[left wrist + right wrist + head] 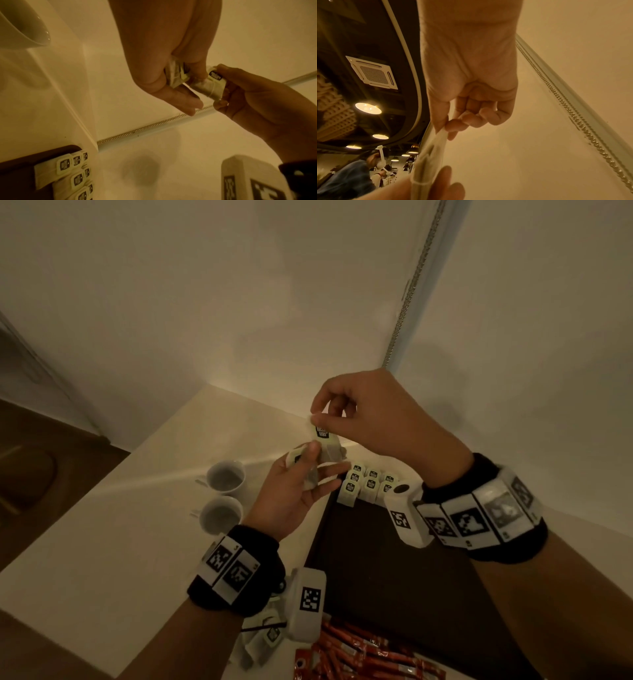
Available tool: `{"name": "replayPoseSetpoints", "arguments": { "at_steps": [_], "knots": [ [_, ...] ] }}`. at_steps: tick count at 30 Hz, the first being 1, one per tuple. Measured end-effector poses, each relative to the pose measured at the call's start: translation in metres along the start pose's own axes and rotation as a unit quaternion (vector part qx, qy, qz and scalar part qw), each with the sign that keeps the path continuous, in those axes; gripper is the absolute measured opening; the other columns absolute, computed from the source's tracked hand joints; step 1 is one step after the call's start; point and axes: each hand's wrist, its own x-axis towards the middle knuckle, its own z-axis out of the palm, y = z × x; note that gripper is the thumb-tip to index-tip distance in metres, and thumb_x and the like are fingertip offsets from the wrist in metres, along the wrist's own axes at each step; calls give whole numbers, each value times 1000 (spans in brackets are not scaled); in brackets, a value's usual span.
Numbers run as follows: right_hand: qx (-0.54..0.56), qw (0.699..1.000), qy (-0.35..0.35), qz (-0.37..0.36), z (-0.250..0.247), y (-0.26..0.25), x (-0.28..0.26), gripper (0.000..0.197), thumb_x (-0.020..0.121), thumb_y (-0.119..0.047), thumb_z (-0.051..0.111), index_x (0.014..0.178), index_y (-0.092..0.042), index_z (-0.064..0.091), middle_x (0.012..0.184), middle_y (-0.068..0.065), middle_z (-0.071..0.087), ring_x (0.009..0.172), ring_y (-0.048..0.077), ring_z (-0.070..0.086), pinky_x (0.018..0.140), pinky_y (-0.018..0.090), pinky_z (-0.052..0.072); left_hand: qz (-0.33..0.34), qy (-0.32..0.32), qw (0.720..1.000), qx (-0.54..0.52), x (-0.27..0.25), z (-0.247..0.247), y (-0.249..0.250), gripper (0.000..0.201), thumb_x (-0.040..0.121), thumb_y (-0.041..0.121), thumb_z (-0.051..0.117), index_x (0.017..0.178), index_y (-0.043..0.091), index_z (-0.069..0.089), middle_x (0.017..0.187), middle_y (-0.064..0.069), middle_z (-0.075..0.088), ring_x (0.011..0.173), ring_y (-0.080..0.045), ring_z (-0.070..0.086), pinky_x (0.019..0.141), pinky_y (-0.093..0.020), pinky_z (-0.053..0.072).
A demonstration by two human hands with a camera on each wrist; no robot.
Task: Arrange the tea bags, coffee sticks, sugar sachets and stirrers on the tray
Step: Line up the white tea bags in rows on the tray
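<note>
Tea bag (325, 440) pinched between both hands, above tray (376, 559).

White table (102, 542) bears cups (226, 477); tray (376, 559); sachets (363, 655).

Tray (394, 559): dark centre lay bare at mid-frame; tea bags (368, 482) crowded its upper edge, coffee sticks (363, 655) the lower, two cups (224, 496) stood left
</note>
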Motion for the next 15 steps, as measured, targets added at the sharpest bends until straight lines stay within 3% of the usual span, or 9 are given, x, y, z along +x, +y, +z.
{"name": "replayPoseSetpoints", "arguments": {
  "at_steps": [2,4,8,13,15],
  "knots": [
    [7,1000,1,11,-2,-3,1,11,83,-23,69,92,-18,68,59,-16,58,52,-4,53,57,5,37,-30,-29,999,-6,-4,4,0,45,82,47,44,108,15,61,101,-2,73,88,-17,70,62,-21,56],
    [14,1000,0,18,-4,-5,1,12,84,-21,68,95,-18,66,59,-14,58,51,-5,53,56,5,36,-36,-49,998,-20,-6,5,0,45,80,48,48,109,16,61,102,-2,73,88,-16,70,61,-21,56],
    [10,1000,-7,25,-8,-7,-1,13,84,-20,66,97,-19,66,62,-12,60,56,-2,52,57,7,37,-22,-54,998,-38,-9,7,-1,25,80,28,63,100,13,62,94,-2,72,82,-15,70,59,-19,55],
    [44,999,4,20,-12,-4,-4,14,85,-21,67,99,-20,68,71,-6,66,64,4,56,64,9,42,16,-30,998,-61,-10,7,2,15,77,18,57,91,14,60,84,1,72,76,-11,70,56,-16,53],
    [75,997,11,26,-13,-1,-6,15,84,-21,69,99,-21,70,75,-5,68,66,3,58,67,10,44,41,-10,998,-54,-10,7,2,19,76,18,58,95,15,60,87,1,73,79,-12,70,58,-17,53]
  ]
}}
